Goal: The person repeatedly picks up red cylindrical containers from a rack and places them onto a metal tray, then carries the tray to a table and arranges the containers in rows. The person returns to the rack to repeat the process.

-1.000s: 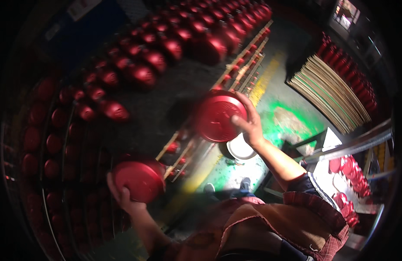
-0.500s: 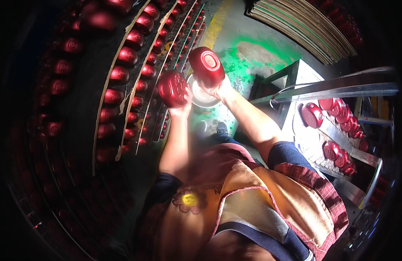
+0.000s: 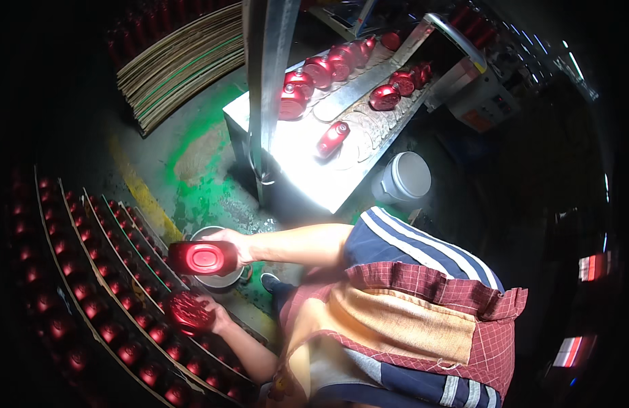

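My right hand [image 3: 234, 243] is closed around one end of a glossy red bottle [image 3: 180, 258], whose oval base faces up toward me. Lower in the view, my left hand [image 3: 218, 316] grips a second red bottle [image 3: 189, 313] with a raised pattern on its broad side. Both bottles are held apart from each other, off any surface. Beneath my right hand stands a round pale bucket [image 3: 223, 280], partly covered by the hand and its bottle.
Racks of red bottles [image 3: 131, 353] fill the left side. A brightly lit table [image 3: 311, 180] carries more red bottles [image 3: 331, 139] below a metal post [image 3: 267, 88]. Beside it is a lidded white bucket [image 3: 410, 175]. Stacked boards [image 3: 182, 68] stand at the far left.
My view has turned to the right, so the racks and both hands now appear further left and the lit table comes to the middle. Each hand still holds its red bottle.
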`<state>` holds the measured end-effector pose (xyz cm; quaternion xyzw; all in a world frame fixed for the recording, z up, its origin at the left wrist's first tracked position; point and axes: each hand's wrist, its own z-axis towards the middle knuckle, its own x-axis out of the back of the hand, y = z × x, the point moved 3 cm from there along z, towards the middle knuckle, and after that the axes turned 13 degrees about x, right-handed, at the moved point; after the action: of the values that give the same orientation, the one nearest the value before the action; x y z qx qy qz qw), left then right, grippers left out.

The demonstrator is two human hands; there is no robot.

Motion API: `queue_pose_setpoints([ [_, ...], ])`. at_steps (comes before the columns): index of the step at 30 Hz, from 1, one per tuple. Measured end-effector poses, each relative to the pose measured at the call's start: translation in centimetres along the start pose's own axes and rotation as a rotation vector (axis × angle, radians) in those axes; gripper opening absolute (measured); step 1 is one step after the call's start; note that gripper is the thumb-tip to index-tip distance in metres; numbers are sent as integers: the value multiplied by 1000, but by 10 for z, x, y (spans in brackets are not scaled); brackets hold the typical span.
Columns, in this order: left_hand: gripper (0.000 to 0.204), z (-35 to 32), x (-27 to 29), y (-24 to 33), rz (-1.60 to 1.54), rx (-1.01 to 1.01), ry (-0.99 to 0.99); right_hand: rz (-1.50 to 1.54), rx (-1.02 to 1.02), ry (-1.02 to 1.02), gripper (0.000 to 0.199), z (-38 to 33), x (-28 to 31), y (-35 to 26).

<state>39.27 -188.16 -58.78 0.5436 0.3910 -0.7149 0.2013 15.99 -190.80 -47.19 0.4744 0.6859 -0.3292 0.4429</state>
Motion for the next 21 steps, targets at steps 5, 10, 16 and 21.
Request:
queue_pose_setpoints([
  [5,73,16,-50,-86,230,336,162,-289,443,-64,56,-206,24,-131],
  [10,69,117,-81,-248,825,388,329,-667,1104,362,50,-443,55,-273],
  [16,69,267,-88,-525,1501,578,173,-1734,1432,1079,50,-562,66,-435],
  [21,66,355,9,-723,2268,317,-24,-1783,1582,1092,52,-555,108,-550],
])
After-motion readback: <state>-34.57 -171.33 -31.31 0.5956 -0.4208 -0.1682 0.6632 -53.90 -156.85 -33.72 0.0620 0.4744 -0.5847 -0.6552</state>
